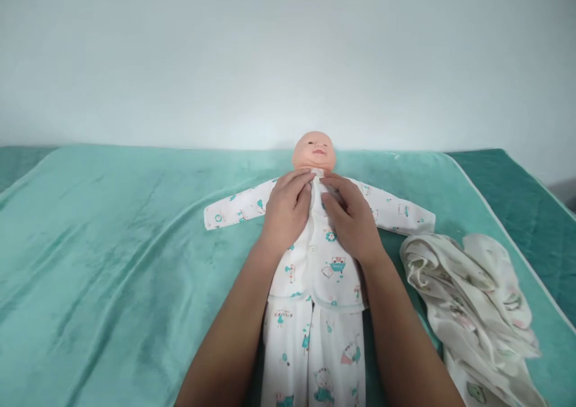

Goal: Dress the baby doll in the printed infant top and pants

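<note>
The doll (pixel 314 150) wears a printed shirt (pixel 314 266) beneath both hands (pixel 288 206) (pixel 350 215)

There are two hands (pixel 290 209) (pixel 348 215), one doll (pixel 314 149), one shirt (pixel 317 269), one trouser pair (pixel 335 347), one heap (pixel 472 305)

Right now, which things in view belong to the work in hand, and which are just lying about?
In use, it seems:
- left hand and right hand, both at the shirt's upper front
- printed shirt
- doll's head, above the collar
- printed trousers, below the shirt

Lying about:
- crumpled cloth, right, untouched
- green blanket, underneath
</note>
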A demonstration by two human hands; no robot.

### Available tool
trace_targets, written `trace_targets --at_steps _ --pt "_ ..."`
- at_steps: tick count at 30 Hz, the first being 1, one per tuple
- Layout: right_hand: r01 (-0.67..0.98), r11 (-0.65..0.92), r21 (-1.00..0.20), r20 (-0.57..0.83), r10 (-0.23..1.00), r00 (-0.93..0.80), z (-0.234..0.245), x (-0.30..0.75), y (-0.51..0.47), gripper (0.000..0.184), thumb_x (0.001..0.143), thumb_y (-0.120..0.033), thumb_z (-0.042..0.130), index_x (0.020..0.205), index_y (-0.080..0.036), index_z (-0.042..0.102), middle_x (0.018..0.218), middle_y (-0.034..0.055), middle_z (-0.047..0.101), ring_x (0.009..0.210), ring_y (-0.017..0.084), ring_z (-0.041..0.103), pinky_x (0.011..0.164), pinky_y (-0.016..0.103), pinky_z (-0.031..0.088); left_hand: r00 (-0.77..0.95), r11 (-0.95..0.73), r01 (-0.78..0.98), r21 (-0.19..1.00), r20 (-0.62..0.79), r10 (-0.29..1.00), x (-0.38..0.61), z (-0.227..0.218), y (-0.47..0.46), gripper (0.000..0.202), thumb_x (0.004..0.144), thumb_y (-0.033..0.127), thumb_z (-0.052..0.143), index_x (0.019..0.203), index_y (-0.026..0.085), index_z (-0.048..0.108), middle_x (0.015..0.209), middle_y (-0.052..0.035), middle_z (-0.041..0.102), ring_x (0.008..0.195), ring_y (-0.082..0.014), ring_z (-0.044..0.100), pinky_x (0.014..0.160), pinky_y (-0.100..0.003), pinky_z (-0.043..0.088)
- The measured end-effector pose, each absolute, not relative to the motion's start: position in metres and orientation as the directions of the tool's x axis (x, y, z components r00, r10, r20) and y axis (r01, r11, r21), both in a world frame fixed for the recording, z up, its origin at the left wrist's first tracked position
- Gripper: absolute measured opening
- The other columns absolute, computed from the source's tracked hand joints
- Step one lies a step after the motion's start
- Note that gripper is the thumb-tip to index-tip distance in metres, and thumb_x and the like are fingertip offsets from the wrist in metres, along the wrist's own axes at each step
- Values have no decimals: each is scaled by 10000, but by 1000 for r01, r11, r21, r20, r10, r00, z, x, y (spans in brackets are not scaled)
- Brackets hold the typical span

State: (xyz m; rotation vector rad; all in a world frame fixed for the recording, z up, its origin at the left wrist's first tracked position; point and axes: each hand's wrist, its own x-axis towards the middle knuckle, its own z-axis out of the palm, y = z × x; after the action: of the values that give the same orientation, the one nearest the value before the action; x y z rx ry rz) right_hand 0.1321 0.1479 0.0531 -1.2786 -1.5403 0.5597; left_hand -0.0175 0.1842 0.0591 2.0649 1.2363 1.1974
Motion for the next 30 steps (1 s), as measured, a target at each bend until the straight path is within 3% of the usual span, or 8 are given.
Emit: trace_targets --at_steps 14,22,30 --pt "503 346 -792 416 909 31 54 132 147 372 975 -268 509 1341 -279 571 1374 63 611 1307 242 538 1124 485 422 260 -540 478 692 476 840 -19 58 185 366 997 160 410 1204 246 699 1331 -56 651 1260 -198 575 1102 -414 459" --pt "486 372 -791 455 889 60 54 130 147 233 974 -258 531 1181 -260 639 1368 60 619 1314 230 537 1126 477 424 165 -484 477 733 467 869 -16 59 182 306 987 166 454 1151 223 706 1266 -48 692 1218 -189 609 1097 -407 472" --pt "517 347 -782 434 900 53 57 128 145 240 986 -269 514 1154 -274 685 1384 45 614 1324 234 533 1128 481 433 168 -476 492 729 456 874 -16 59 182 302 994 182 445 1159 216 696 1279 -52 684 1231 -190 601 1098 -400 470"
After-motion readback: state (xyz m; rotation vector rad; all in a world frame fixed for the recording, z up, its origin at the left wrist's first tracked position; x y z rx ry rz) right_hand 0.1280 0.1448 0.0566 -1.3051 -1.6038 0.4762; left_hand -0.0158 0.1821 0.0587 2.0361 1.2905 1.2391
